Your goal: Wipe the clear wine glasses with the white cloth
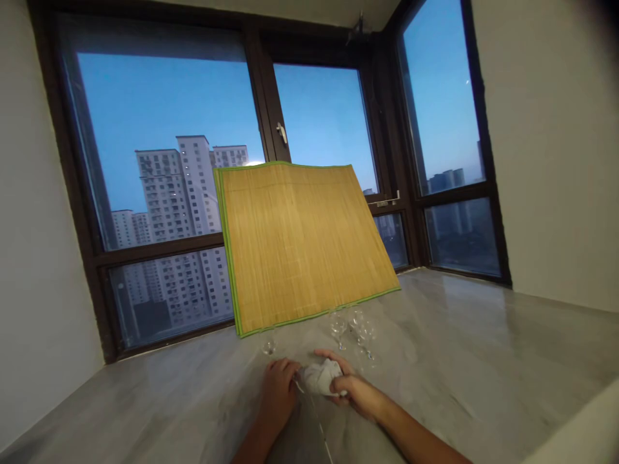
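Note:
My right hand [353, 388] is closed round a bunched white cloth [320, 376], thumb on top and the index finger stretched along its far side. Close by on the left, my left hand [280, 391] has its fingers curled at the cloth's left end. What it grips, if anything, is too hidden to name. A thin pale line runs from between the hands toward the bottom edge. Just beyond my right hand stand several clear stemmed glasses [339, 327], partly blending into the surface. Another small clear glass [269, 347] is beyond my left hand.
A folded bamboo mat [309, 241] with green edging leans upright against the window [164, 129] behind the glasses. The grey marbled countertop [435, 341] stretches to the window frame. Pale walls [546, 154] stand on both sides.

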Available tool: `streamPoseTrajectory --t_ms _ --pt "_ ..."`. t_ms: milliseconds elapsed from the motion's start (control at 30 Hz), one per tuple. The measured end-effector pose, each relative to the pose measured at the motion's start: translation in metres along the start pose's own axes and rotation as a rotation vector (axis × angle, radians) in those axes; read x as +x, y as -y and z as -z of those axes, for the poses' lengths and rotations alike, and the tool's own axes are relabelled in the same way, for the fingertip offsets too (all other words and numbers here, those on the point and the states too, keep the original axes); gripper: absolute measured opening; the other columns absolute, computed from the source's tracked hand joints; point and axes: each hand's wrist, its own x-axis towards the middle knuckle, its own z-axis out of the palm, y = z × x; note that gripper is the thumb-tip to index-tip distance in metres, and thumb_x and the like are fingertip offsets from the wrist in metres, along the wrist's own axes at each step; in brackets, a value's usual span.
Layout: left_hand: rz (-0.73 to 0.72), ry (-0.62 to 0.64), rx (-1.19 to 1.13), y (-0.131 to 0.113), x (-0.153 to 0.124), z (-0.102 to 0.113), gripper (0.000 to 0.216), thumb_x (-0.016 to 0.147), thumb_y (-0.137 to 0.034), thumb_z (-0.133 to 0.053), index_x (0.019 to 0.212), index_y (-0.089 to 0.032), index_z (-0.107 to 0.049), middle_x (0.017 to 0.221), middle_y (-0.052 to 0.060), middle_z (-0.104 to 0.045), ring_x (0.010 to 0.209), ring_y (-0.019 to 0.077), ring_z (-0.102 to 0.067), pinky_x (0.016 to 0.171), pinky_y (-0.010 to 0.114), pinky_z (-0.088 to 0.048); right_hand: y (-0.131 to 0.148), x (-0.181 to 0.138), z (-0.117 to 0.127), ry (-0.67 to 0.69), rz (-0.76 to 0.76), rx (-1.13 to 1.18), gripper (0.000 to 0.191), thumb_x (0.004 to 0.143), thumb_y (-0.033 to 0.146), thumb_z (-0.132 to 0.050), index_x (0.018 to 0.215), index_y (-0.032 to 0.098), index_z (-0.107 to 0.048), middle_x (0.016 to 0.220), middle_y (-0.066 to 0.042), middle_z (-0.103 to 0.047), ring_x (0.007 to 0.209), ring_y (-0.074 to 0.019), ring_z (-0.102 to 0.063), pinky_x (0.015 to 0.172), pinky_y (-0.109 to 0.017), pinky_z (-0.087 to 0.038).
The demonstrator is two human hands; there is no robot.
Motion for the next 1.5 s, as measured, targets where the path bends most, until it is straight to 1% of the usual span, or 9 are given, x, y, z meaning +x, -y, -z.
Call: streamPoseTrajectory --t_ms 133,300,500,633,833,1033,1133,1267,1500 --pt "0.085 -0.061 -0.144 0.006 0.001 -0.005 0.037 0.078 -0.012 -0.043 0.099 -0.02 -0.071 0.099 0.007 -0.069 0.1 0.0239 -0.059 0.094 0.039 -0.042 0.006 0.0 0.001 -0.039 0.06 0.132 0.085 0.05 0.02 -0.053 0.135 0.018 -0.046 0.077 0.001 -0.059 0.051 -0.0092 -0.041 0.044 -0.021 -0.016" --pt "0.292 -0.333 -0.458 0.027 0.004 -0.005 0.032 0.082 -0.04 -0.05 0.094 -0.018 -0.071 0.097 0.009 -0.072 0.096 0.0273 -0.064 0.089 0.04 -0.048 0.006 0.0 0.006 -0.178 0.13 -0.009 0.085 0.056 0.022 -0.055 0.14 0.026 -0.041 0.088 0.0 -0.062 0.065 -0.0143 -0.053 0.053 -0.022 -0.035" --pt "0.499 -0.485 -0.746 0.024 0.008 -0.011 0.053 0.071 -0.054 -0.063 0.105 -0.013 -0.066 0.104 0.012 -0.072 0.098 0.0283 -0.066 0.09 0.04 -0.048 -0.001 -0.009 -0.002 0.165 0.248 -0.437 0.081 0.082 0.043 -0.062 0.151 0.025 -0.024 0.107 -0.005 -0.066 0.095 -0.0229 -0.062 0.085 -0.037 -0.046" --pt "0.523 -0.435 -0.937 0.009 0.009 -0.019 0.057 0.07 -0.056 -0.067 0.108 -0.015 -0.064 0.105 0.012 -0.071 0.095 0.0244 -0.067 0.089 0.038 -0.049 -0.002 -0.007 -0.003 0.056 0.472 -0.597 0.064 0.096 0.046 -0.045 0.151 0.023 -0.024 0.108 -0.007 -0.069 0.101 -0.0228 -0.063 0.095 -0.04 -0.043" --pt "0.46 -0.22 -1.144 0.0 0.008 -0.023 0.053 0.064 -0.056 -0.076 0.098 -0.015 -0.068 0.094 0.011 -0.072 0.089 0.0243 -0.068 0.083 0.036 -0.052 -0.003 0.002 0.0 -0.176 0.43 -0.656 0.057 0.088 0.035 -0.057 0.14 0.023 -0.038 0.085 -0.001 -0.069 0.058 -0.0153 -0.058 0.058 -0.029 -0.043" --pt "0.272 0.028 -0.934 -0.024 -0.002 -0.02 0.046 0.067 -0.045 -0.075 0.104 -0.017 -0.07 0.106 0.011 -0.073 0.1 0.0284 -0.067 0.09 0.039 -0.051 -0.001 0.0 -0.005 -0.245 0.477 -0.709 0.096 0.06 0.027 -0.084 0.142 0.025 -0.035 0.107 -0.003 -0.067 0.091 -0.02 -0.06 0.077 -0.03 -0.046" --pt "0.205 0.084 -0.839 -0.032 -0.006 -0.019 0.042 0.072 -0.038 -0.072 0.11 -0.02 -0.069 0.11 0.01 -0.072 0.101 0.0272 -0.066 0.093 0.039 -0.05 -0.001 0.0 -0.008 -0.199 0.46 -0.641 0.098 0.06 0.02 -0.082 0.143 0.027 -0.033 0.113 -0.002 -0.067 0.094 -0.0196 -0.06 0.083 -0.033 -0.046" --pt "0.188 0.048 -0.826 -0.029 -0.008 -0.021 0.053 0.064 -0.022 -0.074 0.116 -0.023 -0.066 0.122 0.009 -0.067 0.117 0.0299 -0.059 0.104 0.043 -0.044 0.0 0.002 -0.011 -0.199 0.52 -0.512 0.084 0.068 0.017 -0.073 0.141 0.027 -0.033 0.105 -0.001 -0.068 0.092 -0.0184 -0.063 0.082 -0.033 -0.046" --pt "0.016 -0.018 -0.787 -0.027 -0.01 -0.012 0.073 0.06 -0.002 -0.056 0.129 -0.025 -0.06 0.135 0.006 -0.058 0.129 0.0282 -0.049 0.115 0.044 -0.03 0.004 0.006 -0.004 -0.512 0.639 -0.418 0.077 0.079 0.031 -0.069 0.143 0.024 -0.026 0.109 -0.005 -0.064 0.098 -0.0199 -0.062 0.077 -0.031 -0.05"
